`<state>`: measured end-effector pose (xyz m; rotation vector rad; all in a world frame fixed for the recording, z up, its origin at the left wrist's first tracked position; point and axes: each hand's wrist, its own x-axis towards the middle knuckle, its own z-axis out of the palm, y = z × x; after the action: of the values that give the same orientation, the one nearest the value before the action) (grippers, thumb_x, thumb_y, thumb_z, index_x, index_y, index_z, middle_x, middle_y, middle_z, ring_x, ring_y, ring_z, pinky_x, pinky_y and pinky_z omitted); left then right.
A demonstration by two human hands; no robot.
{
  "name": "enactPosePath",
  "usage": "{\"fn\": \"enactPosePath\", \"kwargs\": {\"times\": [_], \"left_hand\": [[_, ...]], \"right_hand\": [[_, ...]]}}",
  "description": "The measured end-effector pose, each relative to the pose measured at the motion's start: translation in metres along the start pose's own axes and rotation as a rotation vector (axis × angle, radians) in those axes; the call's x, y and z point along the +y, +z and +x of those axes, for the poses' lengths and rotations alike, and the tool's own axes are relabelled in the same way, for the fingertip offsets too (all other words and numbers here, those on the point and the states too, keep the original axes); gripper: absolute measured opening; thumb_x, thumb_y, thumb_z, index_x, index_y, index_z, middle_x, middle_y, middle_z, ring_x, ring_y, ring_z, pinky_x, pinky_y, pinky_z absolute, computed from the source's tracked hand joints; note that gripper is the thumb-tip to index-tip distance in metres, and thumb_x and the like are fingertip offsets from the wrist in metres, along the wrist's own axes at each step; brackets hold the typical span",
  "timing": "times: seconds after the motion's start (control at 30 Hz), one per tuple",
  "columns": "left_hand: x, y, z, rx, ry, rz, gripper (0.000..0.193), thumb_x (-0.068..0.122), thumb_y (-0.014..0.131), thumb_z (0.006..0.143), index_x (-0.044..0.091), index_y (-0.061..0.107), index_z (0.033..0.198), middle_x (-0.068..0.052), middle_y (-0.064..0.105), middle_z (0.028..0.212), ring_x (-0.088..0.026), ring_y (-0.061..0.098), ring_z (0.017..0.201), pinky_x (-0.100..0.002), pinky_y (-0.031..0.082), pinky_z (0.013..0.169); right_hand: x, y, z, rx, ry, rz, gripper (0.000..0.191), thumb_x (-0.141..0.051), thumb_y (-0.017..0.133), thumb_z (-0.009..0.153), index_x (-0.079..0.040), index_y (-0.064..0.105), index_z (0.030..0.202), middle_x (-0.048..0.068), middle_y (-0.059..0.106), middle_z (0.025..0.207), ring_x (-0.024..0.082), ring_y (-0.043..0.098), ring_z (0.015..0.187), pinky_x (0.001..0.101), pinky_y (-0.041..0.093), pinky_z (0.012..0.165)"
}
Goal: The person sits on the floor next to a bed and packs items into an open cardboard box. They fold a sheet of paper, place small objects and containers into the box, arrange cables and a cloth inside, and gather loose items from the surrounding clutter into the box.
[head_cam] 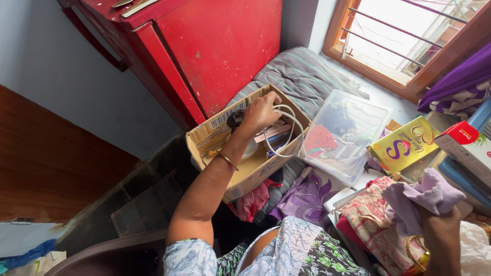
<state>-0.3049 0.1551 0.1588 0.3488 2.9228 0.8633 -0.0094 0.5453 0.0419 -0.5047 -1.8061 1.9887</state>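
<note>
1. Head view, hands: the left hand (262, 111) reaches down into the box (215, 125) at about 12 o'clock from the person, its fingers closed on a bundle of white cable (286, 134), with a dark plug-like piece just beside the knuckles. A thin bangle (227, 161) sits on that wrist.
2. The right hand (441, 230), at 4 o'clock, is clenched around a bunched lilac cloth (424, 197), held above a patterned bag (371, 214).
3. Where the cable is: it loops out of the hand toward 3 o'clock, over the box's far rim, with part of it lying inside the box among small items too blurred to name.
4. Handling, as a judgement: the cable looks light and limp, so loops will sag and may snag on the cardboard edge or on the items under it. The best hold is likely around the gathered coils, not one strand. The plug end seems the only stiff, heavier part.
5. The cloth is soft and light; any fistful holds it.
6. Around: a clear lidded tub (353, 128) at 2 o'clock of the box, a yellow carton (404, 144) beyond it, a red fridge (215, 46) at 11 o'clock.
</note>
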Motion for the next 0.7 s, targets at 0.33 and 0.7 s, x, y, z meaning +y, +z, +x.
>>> {"fn": "enactPosePath", "kwargs": {"times": [0.33, 0.7], "left_hand": [[-0.028, 0.031, 0.038, -0.092, -0.020, 0.492, 0.018, 0.012, 0.070, 0.088, 0.006, 0.078, 0.104, -0.016, 0.077, 0.107, -0.033, 0.074, 0.104, -0.047, 0.061, 0.079], [-0.016, 0.024, 0.097, -0.365, -0.082, 0.492, 0.030, 0.014, 0.089, 0.070, 0.005, 0.080, 0.097, -0.012, 0.077, 0.103, -0.026, 0.075, 0.096, -0.041, 0.061, 0.075]], "right_hand": [[0.009, -0.008, -0.005, 0.083, 0.039, -0.037, 0.028, -0.002, 0.072, 0.098, 0.004, 0.066, 0.125, 0.012, 0.071, 0.117, 0.017, 0.070, 0.098, 0.0295, 0.058, 0.080], [0.040, -0.022, -0.005, 0.067, -0.025, -0.069, 0.030, 0.000, 0.072, 0.096, 0.004, 0.067, 0.125, 0.010, 0.071, 0.112, 0.015, 0.069, 0.100, 0.0286, 0.056, 0.083]]}}
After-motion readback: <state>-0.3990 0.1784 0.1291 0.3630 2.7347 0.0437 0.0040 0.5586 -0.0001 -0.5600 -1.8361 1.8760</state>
